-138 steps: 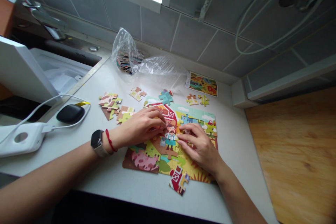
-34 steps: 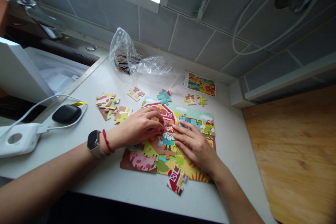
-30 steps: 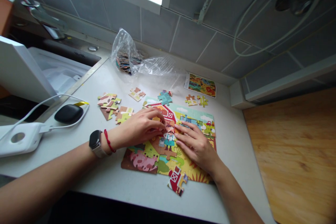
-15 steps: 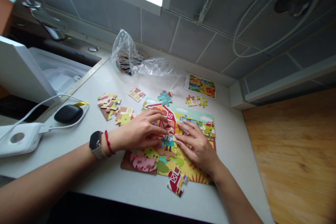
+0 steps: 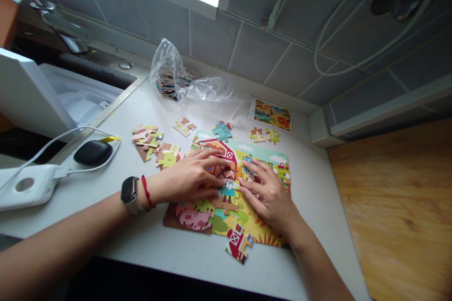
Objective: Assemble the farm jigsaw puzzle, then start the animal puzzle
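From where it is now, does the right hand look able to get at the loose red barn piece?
Probably yes: the loose red barn piece lies at the puzzle's near edge with nothing on top, and the right hand rests just beyond, seemingly unobstructed.

The bare left hand (image 5: 192, 176), its fingertips bunched together earlier, now spreads its fingers across the left middle of the multicoloured cardboard farm jigsaw (image 5: 229, 193). The bare right hand (image 5: 272, 196), flatter a second ago, has arched its fingers, uncovering more print beneath.
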The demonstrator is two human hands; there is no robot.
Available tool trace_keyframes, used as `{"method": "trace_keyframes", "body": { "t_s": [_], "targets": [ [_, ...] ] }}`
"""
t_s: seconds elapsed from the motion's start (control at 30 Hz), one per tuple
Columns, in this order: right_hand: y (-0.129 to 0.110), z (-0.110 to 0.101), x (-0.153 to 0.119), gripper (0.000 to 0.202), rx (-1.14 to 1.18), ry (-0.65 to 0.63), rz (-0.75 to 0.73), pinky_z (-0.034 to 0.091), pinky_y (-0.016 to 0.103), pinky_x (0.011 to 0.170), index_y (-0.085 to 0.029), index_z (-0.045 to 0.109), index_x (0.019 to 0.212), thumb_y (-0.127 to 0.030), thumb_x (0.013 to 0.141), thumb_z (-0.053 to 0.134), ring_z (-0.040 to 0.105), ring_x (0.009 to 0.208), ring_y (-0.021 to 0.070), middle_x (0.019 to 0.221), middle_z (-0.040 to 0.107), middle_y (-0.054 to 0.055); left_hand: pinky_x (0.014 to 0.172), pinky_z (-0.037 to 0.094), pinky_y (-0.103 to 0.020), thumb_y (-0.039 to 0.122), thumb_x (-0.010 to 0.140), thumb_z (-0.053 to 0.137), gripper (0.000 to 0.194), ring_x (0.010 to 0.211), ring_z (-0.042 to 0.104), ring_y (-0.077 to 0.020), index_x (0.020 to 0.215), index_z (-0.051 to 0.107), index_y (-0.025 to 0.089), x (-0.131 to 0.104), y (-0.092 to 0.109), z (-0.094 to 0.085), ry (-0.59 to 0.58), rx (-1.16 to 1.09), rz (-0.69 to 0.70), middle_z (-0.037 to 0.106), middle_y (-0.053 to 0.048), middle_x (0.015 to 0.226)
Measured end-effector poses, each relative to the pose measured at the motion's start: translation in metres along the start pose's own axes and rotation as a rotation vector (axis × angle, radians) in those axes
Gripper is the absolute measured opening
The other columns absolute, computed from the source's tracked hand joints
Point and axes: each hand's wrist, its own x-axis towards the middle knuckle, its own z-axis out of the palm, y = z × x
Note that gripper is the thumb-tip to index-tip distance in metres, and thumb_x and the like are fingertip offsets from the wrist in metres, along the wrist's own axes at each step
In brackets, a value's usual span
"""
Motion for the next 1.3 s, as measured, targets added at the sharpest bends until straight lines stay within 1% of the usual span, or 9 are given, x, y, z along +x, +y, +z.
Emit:
{"method": "trace_keyframes", "body": {
  "t_s": [0.27, 0.37, 0.57, 0.8, 0.97, 1.03, 1.13, 1.23, 1.3],
  "targets": [
    [-0.016, -0.005, 0.001, 0.022, -0.192, -0.043, -0.010, 0.057, 0.061, 0.110, -0.023, 0.083, 0.114, -0.024, 0.102, 0.064, 0.060, 0.140, 0.0372, 0.147, 0.070, 0.013, 0.124, 0.042, -0.057, 0.031, 0.103, 0.070, 0.025, 0.154, 0.049, -0.0349, 0.127, 0.079, 0.029, 0.000, 0.001, -0.003, -0.082, -0.024, 0.026, 0.069, -0.002, 0.150],
    [-0.018, -0.005, 0.001, 0.021, -0.208, -0.071, -0.020, 0.058, 0.059, 0.111, -0.021, 0.082, 0.114, -0.024, 0.104, 0.063, 0.061, 0.140, 0.0367, 0.148, 0.070, 0.013, 0.126, 0.040, -0.056, 0.033, 0.102, 0.073, 0.028, 0.155, 0.048, -0.0336, 0.128, 0.079, 0.031, -0.001, 0.001, -0.005, -0.068, -0.050, 0.021, 0.070, -0.003, 0.148],
    [-0.026, 0.004, -0.005, 0.028, -0.271, -0.080, 0.012, 0.056, 0.061, 0.113, -0.018, 0.078, 0.126, -0.029, 0.104, 0.064, 0.060, 0.142, 0.0380, 0.152, 0.068, 0.011, 0.127, 0.037, -0.055, 0.030, 0.103, 0.071, 0.022, 0.153, 0.049, -0.0324, 0.123, 0.081, 0.032, 0.000, 0.002, -0.001, -0.055, 0.038, 0.019, 0.073, -0.001, 0.143],
    [-0.032, 0.011, -0.005, 0.028, -0.231, -0.019, 0.034, 0.054, 0.057, 0.115, -0.016, 0.078, 0.126, -0.027, 0.105, 0.064, 0.063, 0.139, 0.0348, 0.146, 0.071, 0.014, 0.116, 0.047, -0.053, 0.031, 0.102, 0.072, 0.013, 0.144, 0.055, -0.0324, 0.107, 0.084, 0.031, 0.005, 0.002, 0.003, 0.019, 0.158, 0.059, 0.072, 0.002, 0.145],
    [-0.018, 0.003, -0.004, 0.018, -0.087, 0.012, 0.048, 0.053, 0.060, 0.114, -0.022, 0.083, 0.112, -0.027, 0.101, 0.070, 0.062, 0.138, 0.0351, 0.145, 0.071, 0.013, 0.113, 0.053, -0.054, 0.033, 0.102, 0.072, 0.013, 0.136, 0.060, -0.0310, 0.106, 0.084, 0.028, 0.009, 0.001, 0.007, 0.024, 0.086, 0.055, 0.074, -0.004, 0.140],
    [-0.006, -0.002, -0.003, 0.017, 0.017, 0.095, 0.041, 0.056, 0.054, 0.110, -0.024, 0.084, 0.104, -0.026, 0.102, 0.067, 0.065, 0.132, 0.0314, 0.140, 0.073, 0.011, 0.110, 0.056, -0.051, 0.031, 0.104, 0.070, 0.014, 0.127, 0.066, -0.0279, 0.104, 0.083, 0.026, 0.011, 0.000, 0.007, 0.093, -0.011, 0.029, 0.079, -0.007, 0.129],
    [0.013, -0.008, -0.001, 0.022, 0.158, 0.277, 0.095, 0.060, 0.046, 0.099, -0.022, 0.084, 0.101, -0.024, 0.104, 0.062, 0.071, 0.112, 0.0262, 0.121, 0.078, 0.011, 0.098, 0.062, -0.045, 0.030, 0.106, 0.065, 0.019, 0.108, 0.074, -0.0240, 0.099, 0.080, 0.023, 0.012, -0.001, 0.000, 0.295, -0.114, -0.075, 0.082, -0.009, 0.106],
    [0.024, -0.011, 0.002, 0.023, 0.259, 0.411, 0.153, 0.060, 0.044, 0.095, -0.022, 0.083, 0.100, -0.027, 0.104, 0.061, 0.073, 0.101, 0.0246, 0.108, 0.080, 0.009, 0.091, 0.062, -0.042, 0.031, 0.108, 0.060, 0.023, 0.097, 0.075, -0.0225, 0.097, 0.076, 0.020, 0.010, -0.003, -0.017, 0.469, -0.081, -0.183, 0.080, -0.009, 0.098],
    [0.028, -0.012, 0.003, 0.024, 0.308, 0.469, 0.173, 0.059, 0.042, 0.092, -0.022, 0.082, 0.096, -0.029, 0.105, 0.061, 0.074, 0.096, 0.0242, 0.101, 0.080, 0.008, 0.094, 0.061, -0.042, 0.033, 0.109, 0.059, 0.024, 0.098, 0.075, -0.0228, 0.097, 0.075, 0.019, 0.005, -0.005, -0.032, 0.520, -0.041, -0.245, 0.079, -0.009, 0.099]
  ]
}}
